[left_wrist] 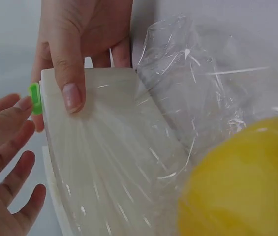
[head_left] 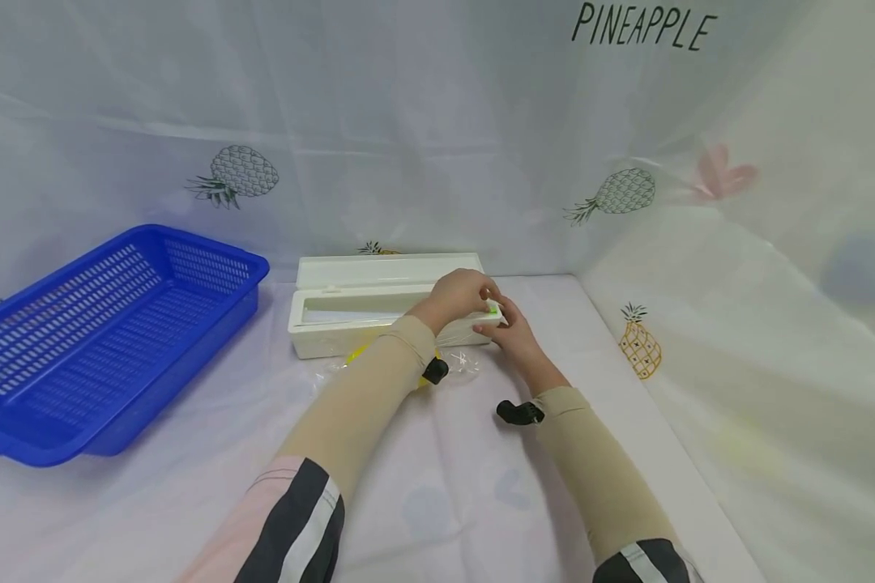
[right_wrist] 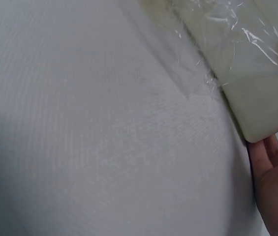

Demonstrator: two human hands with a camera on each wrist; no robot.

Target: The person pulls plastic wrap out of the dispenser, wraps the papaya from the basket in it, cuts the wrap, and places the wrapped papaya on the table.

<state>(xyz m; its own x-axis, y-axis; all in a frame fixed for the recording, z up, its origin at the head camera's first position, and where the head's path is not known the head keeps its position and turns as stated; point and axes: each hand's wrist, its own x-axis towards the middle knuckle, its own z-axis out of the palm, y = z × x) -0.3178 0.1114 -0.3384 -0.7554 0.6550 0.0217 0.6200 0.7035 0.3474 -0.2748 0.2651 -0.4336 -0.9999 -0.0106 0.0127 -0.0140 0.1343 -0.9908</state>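
Observation:
A long white cling film dispenser box (head_left: 364,338) stands with its lid (head_left: 390,271) raised at the back. Clear cling film (left_wrist: 124,162) hangs creased down the box's front and spreads beside a rounded yellow object (left_wrist: 242,182), mostly hidden by the left forearm in the head view. My right hand (head_left: 514,334) grips the box's right end, thumb on the front and fingers behind. My left hand (head_left: 461,295) reaches across to that same end, its fingers loosely spread. One fingertip touches or nearly touches the small green slider (left_wrist: 35,98) on the box's top edge.
A blue perforated plastic basket (head_left: 105,441) stands on the left of the white-covered table (head_left: 437,502). Behind and to the right hangs a white sheet (head_left: 423,121) printed with pineapples, close to the box's raised lid.

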